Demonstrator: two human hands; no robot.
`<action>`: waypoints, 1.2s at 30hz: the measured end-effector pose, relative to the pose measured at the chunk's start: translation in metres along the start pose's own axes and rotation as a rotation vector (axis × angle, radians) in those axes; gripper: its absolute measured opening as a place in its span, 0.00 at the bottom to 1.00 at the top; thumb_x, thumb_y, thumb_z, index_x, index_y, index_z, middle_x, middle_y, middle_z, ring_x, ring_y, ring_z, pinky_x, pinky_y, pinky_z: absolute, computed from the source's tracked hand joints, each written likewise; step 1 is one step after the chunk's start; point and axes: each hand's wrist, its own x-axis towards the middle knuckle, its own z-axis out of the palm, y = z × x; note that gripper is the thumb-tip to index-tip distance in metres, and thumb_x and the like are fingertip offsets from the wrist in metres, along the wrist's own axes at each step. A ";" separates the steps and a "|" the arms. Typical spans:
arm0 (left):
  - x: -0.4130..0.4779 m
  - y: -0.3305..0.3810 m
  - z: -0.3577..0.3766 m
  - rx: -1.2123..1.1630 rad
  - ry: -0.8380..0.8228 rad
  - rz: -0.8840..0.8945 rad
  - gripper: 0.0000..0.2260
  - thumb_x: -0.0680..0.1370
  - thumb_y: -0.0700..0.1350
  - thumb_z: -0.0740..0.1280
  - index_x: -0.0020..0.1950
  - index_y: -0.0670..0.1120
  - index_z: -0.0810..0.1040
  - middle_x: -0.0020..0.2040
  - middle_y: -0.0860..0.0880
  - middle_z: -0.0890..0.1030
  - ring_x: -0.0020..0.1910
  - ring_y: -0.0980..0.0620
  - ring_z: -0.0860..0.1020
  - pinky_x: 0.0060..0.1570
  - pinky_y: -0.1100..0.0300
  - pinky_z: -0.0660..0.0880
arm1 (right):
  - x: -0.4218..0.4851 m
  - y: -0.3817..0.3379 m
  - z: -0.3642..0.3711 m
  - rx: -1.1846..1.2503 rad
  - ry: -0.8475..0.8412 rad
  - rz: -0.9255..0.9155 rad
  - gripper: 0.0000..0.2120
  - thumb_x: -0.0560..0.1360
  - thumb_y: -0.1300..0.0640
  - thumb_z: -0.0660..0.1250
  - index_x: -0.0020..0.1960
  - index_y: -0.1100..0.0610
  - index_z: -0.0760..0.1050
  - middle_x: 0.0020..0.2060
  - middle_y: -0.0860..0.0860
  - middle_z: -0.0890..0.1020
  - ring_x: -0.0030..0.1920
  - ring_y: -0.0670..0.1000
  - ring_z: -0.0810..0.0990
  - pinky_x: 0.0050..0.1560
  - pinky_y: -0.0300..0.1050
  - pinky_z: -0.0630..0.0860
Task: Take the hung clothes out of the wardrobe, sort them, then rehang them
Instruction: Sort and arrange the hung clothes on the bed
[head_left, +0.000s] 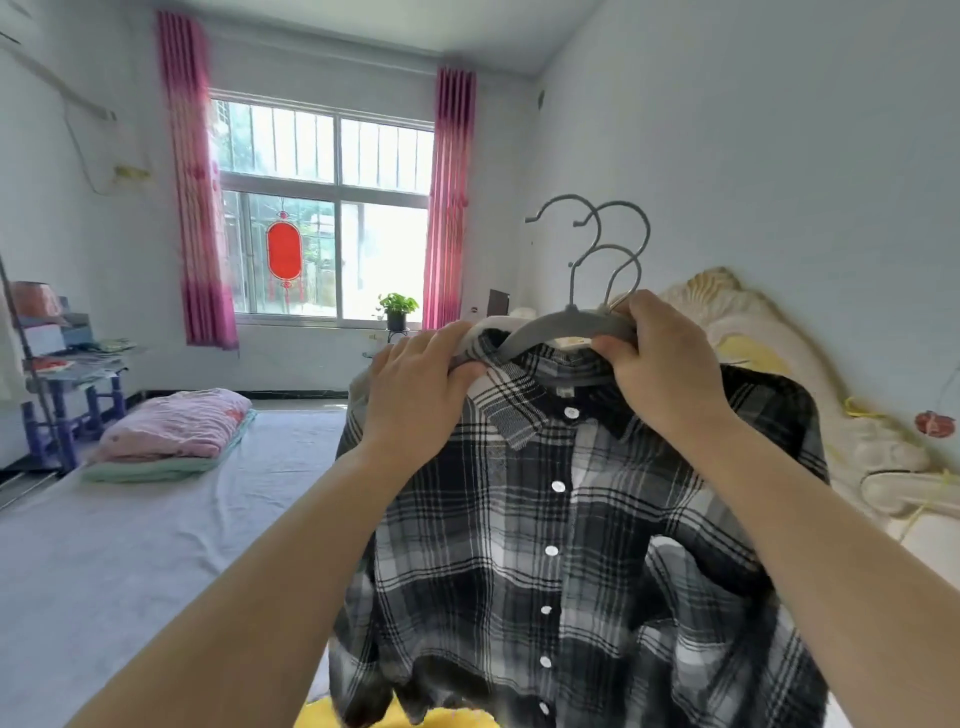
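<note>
Here plaid shirt (561, 545) hangs below grip: left hand (415, 384), right hand (670, 364) on hangers (566, 325).

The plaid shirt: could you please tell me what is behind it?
Behind the plaid shirt, a pale garment peeks out at the collar and extra hanger hooks rise above. Yellow fabric shows below the hem. The shirt covers the rest of them.
</note>
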 end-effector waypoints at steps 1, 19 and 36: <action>-0.006 -0.005 -0.016 0.017 0.008 -0.009 0.18 0.77 0.52 0.60 0.66 0.51 0.71 0.59 0.47 0.78 0.59 0.43 0.72 0.61 0.47 0.63 | -0.003 -0.012 0.002 0.021 -0.011 0.010 0.08 0.73 0.55 0.68 0.45 0.53 0.69 0.33 0.41 0.67 0.39 0.49 0.69 0.42 0.45 0.64; -0.230 -0.242 -0.306 0.172 -0.196 -0.259 0.20 0.77 0.52 0.62 0.68 0.48 0.70 0.62 0.45 0.77 0.62 0.44 0.71 0.63 0.52 0.60 | -0.182 -0.370 0.115 0.268 -0.338 0.074 0.09 0.72 0.56 0.70 0.44 0.52 0.68 0.32 0.42 0.68 0.38 0.49 0.68 0.37 0.38 0.57; -0.337 -0.382 -0.411 0.283 -0.322 -0.425 0.20 0.78 0.52 0.61 0.68 0.49 0.69 0.61 0.45 0.76 0.62 0.45 0.71 0.63 0.54 0.57 | -0.269 -0.520 0.223 0.434 -0.581 0.135 0.07 0.73 0.57 0.68 0.44 0.51 0.69 0.34 0.40 0.71 0.38 0.47 0.71 0.35 0.35 0.62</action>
